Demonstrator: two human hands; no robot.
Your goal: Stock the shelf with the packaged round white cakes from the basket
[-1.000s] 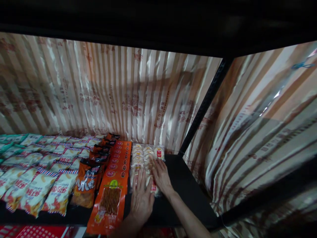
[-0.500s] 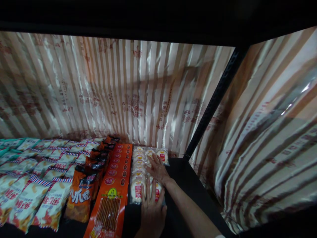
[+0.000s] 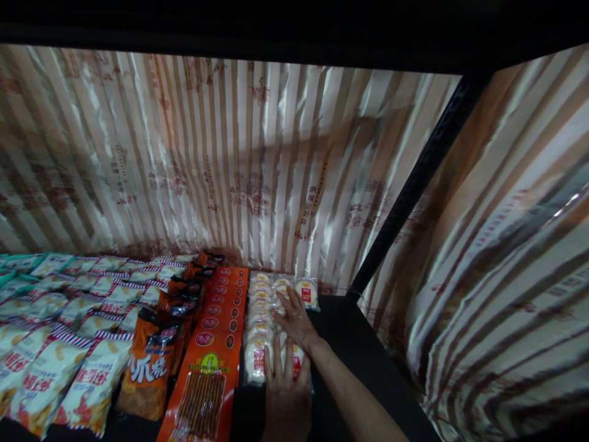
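In the head view, clear-wrapped packs of round white cakes (image 3: pixel 256 359) with red-and-yellow labels lie in overlapping rows on the black shelf. My left hand (image 3: pixel 288 390) rests palm down on the front packs, fingers stretched forward and apart. Farther back, my right hand (image 3: pixel 297 322) reaches in from the right and lies on the second row, its fingers spread. It partly covers the packs beneath. One single pack (image 3: pixel 307 293) sits at the back right, beyond my right fingertips. I see nothing gripped in either hand.
Left of the packs lie overlapping orange packets of brown sticks (image 3: pixel 201 396). Beyond them are orange-and-black snack bags (image 3: pixel 145 377), then white snack bags (image 3: pixel 94 380). Striped foil sheeting (image 3: pixel 257 153) hangs behind. A black post (image 3: pixel 409 190) leans at right above the black shelf (image 3: pixel 363 362).
The view has shifted slightly, so the post sits farther right. Both hands remain on the packs; my left hand's thumb has become harder to see.
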